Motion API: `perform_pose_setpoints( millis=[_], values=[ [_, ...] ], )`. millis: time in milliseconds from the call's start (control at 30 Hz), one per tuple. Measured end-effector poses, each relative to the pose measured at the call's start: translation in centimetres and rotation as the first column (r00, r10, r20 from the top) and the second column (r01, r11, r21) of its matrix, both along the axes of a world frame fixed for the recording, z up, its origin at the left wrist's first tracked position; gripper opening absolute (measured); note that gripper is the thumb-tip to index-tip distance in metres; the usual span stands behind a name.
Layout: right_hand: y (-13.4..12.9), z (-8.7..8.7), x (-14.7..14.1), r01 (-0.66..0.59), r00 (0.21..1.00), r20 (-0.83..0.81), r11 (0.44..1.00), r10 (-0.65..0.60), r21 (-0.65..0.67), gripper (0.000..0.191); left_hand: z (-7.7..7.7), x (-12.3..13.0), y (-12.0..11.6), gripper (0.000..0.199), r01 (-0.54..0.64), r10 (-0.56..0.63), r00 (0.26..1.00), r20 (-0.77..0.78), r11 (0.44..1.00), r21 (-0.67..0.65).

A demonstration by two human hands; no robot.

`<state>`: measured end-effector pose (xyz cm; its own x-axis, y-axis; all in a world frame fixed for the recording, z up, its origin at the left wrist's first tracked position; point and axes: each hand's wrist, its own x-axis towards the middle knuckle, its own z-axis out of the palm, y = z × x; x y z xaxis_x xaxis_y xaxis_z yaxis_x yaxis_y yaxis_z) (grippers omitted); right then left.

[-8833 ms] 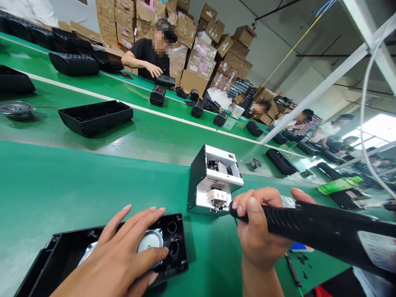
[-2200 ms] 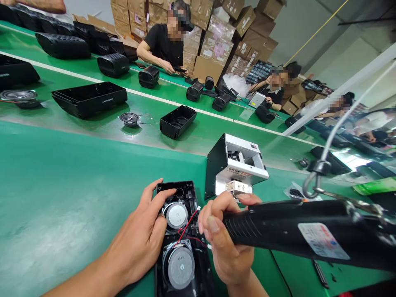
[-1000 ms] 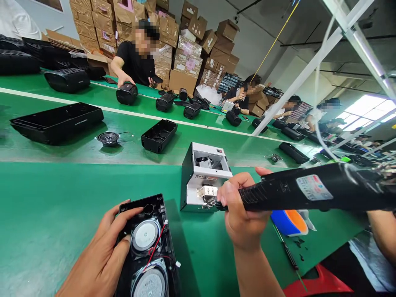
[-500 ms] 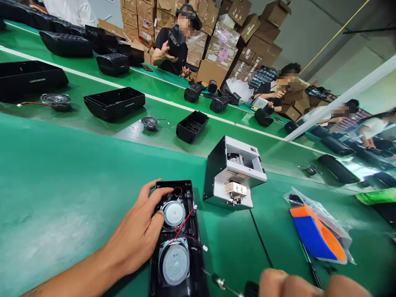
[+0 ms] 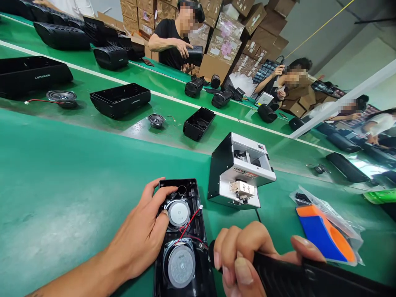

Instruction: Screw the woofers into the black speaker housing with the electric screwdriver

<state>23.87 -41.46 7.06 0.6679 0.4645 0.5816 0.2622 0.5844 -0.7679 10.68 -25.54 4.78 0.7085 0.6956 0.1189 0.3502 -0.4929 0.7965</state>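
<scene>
A black speaker housing lies on the green table with two round silver-backed speakers, the upper one and the lower one. Red wires with white plugs cross between them. My left hand grips the housing's upper left edge, its fingertips near the upper speaker. My right hand is wrapped round a black power screwdriver, whose metal tip reaches the housing's right side beside the lower speaker. Where the tip ends is hard to make out.
A black-and-white machine stands behind the housing. To its right lie a blue-orange holder and a plastic bag. Beyond, a green belt carries housings and loose speakers; several people work across it.
My right hand has come up and left with the screwdriver, bringing its tip to the housing. The view has shifted slightly. Across the belt, a person now holds a black housing lower down.
</scene>
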Motion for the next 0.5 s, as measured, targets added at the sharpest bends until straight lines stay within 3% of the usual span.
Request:
perform_pose_setpoints(
  millis=[200,367,500],
  values=[
    [1.0,0.3,-0.3,-0.044,0.999,0.016,0.999,0.044,-0.001,0.059,0.9,0.1,-0.7,0.051,-0.045,0.045,0.999,-0.012,0.998,-0.039],
    [1.5,0.8,-0.6,-0.034,0.998,0.050,0.999,0.035,-0.021,0.050,1.3,0.2,-0.9,0.054,-0.029,0.028,1.000,-0.004,0.997,-0.076],
    [2.1,1.3,-0.5,-0.066,0.998,0.003,0.997,0.066,-0.042,0.046,0.6,0.0,-0.4,0.052,-0.009,0.011,1.000,0.018,0.997,-0.081]
  ],
)
